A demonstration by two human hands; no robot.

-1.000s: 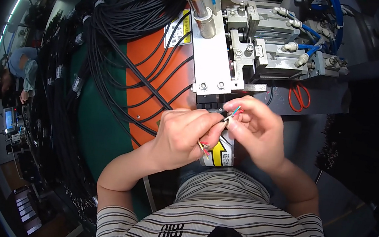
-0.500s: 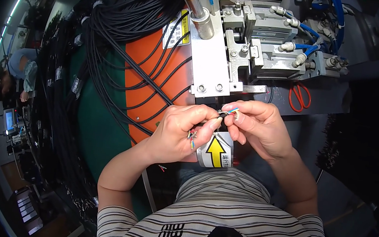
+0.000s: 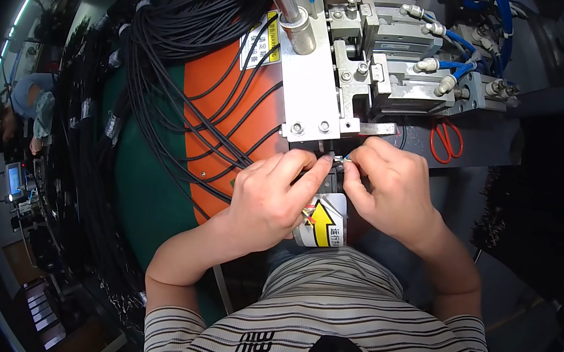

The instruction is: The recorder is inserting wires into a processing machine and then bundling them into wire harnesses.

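My left hand [image 3: 269,195] is closed in a pinch on the end of a black cable, mostly hidden by the fingers. More coloured wire ends [image 3: 309,214] stick out beneath that hand. Fingertips of my right hand [image 3: 393,190] pinch thin coloured wires [image 3: 347,159], with a bit of blue showing. Both hands meet just in front of the machine's metal plate [image 3: 310,88], over a dark slot. Below them is a white label with a yellow arrow [image 3: 320,224].
Many black cables [image 3: 189,17] hang in bundles over the orange panel [image 3: 207,96] and green surface [image 3: 147,159]. Pneumatic cylinders [image 3: 416,87] with blue hoses fill the back right. Red-handled scissors [image 3: 447,141] lie beside them. At the far left another person [image 3: 34,103] sits.
Both hands have moved slightly forward toward the machine, and the fingers have turned downward. The wire ends, plainly visible before, are now largely covered by fingertips.
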